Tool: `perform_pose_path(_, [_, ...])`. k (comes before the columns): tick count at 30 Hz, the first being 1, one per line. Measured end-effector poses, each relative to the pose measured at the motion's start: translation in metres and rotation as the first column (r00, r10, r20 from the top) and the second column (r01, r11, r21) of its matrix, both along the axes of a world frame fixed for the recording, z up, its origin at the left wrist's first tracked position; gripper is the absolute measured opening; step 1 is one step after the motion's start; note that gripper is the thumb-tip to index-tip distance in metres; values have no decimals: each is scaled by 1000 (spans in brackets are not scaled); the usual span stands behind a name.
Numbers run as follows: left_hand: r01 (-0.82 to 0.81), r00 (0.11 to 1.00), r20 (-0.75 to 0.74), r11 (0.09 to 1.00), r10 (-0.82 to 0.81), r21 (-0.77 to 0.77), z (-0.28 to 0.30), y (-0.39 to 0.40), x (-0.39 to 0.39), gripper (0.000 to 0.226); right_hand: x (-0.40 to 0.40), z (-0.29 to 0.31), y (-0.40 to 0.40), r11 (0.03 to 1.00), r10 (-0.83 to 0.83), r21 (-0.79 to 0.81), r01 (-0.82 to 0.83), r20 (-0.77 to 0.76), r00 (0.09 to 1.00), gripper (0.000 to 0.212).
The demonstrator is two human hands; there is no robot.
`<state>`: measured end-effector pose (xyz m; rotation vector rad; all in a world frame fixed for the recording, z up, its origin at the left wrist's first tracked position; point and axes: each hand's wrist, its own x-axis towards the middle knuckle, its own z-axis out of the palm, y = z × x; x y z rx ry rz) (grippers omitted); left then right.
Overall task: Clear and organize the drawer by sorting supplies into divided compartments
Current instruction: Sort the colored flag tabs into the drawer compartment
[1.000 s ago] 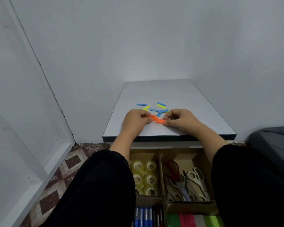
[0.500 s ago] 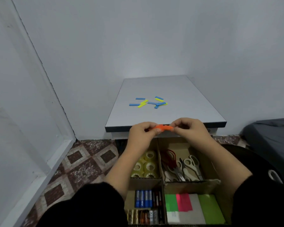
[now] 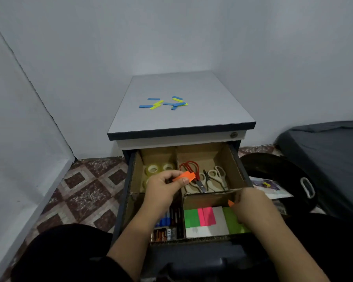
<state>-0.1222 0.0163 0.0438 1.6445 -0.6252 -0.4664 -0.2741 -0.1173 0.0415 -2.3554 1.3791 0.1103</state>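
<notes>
The open drawer (image 3: 235, 159) holds cardboard dividers. My left hand (image 3: 163, 190) pinches a stack of orange sticky flags (image 3: 184, 176) above the middle divider. My right hand (image 3: 251, 206) grips a small orange flag (image 3: 230, 203) over the front right compartment, where green, pink and white sticky notes (image 3: 204, 217) lie. Blue and yellow flags (image 3: 163, 103) are scattered on the cabinet top (image 3: 192, 119). Tape rolls (image 3: 153, 169) fill the back left compartment, scissors (image 3: 202, 177) the back right, and batteries with pens (image 3: 168, 224) the front left.
The cabinet stands in a corner of grey walls. A patterned tile floor (image 3: 86, 192) lies to the left. A dark bag (image 3: 279, 180) with papers (image 3: 267, 187) sits to the right, beside a dark mattress (image 3: 330, 153).
Both hands carried the orange flags off the cabinet top, down over the drawer, and separated them: the left keeps a stack, the right took one piece. The view tilted downward.
</notes>
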Motion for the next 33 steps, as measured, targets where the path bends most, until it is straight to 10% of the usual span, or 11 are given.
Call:
perform_pose_path(16, [217, 965, 132, 973, -225, 75, 7, -2, -18, 18, -6, 19, -7, 998, 4, 57, 3, -122, 992, 19])
perform_pose_path(20, [475, 761, 271, 791, -589, 386, 9, -29, -48, 12, -20, 42, -16, 963, -178, 226, 145, 131, 975, 15])
perform_pose_path(25, [430, 372, 315, 463, -873, 775, -12, -73, -64, 15, -23, 49, -19, 922, -210, 354, 158, 114, 971, 11])
perform_pose_path(33, [339, 301, 295, 390, -907, 856, -20, -86, -74, 22, -24, 46, -35, 849, -228, 494, 187, 24, 973, 24])
